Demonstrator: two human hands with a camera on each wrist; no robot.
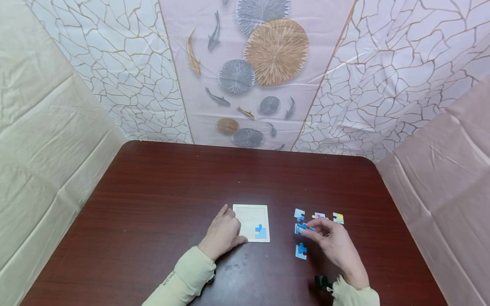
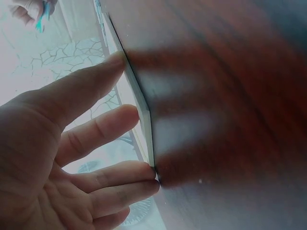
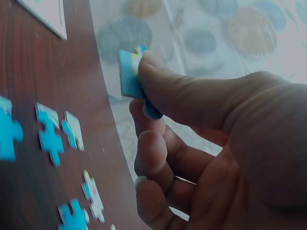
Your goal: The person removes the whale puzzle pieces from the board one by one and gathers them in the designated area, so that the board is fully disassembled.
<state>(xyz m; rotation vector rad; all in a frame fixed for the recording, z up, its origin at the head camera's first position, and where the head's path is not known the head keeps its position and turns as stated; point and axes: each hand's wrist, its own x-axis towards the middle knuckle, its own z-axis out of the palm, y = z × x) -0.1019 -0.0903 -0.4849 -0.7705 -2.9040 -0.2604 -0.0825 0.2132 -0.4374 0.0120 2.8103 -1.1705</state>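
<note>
Between thumb and fingertips, my right hand (image 1: 338,246) pinches a blue jigsaw piece (image 3: 128,74), raised off the table in the right wrist view. My left hand (image 1: 223,233) rests at the left side of a pale square puzzle tray (image 1: 248,216), its fingers extended and touching the tray's edge (image 2: 144,108) in the left wrist view. One blue jigsaw piece (image 1: 260,233) lies inside the tray at its lower right corner. Loose jigsaw pieces lie near the right hand: one at the top (image 1: 298,213), another lower down (image 1: 301,251). The right hand partly covers some pieces.
A yellow-marked piece (image 1: 338,218) lies beyond the right hand, with a pink-marked piece (image 1: 319,215) to its left. Everything sits on a dark red-brown table (image 1: 160,191). Patterned cloth (image 1: 237,114) hangs behind the table's far edge.
</note>
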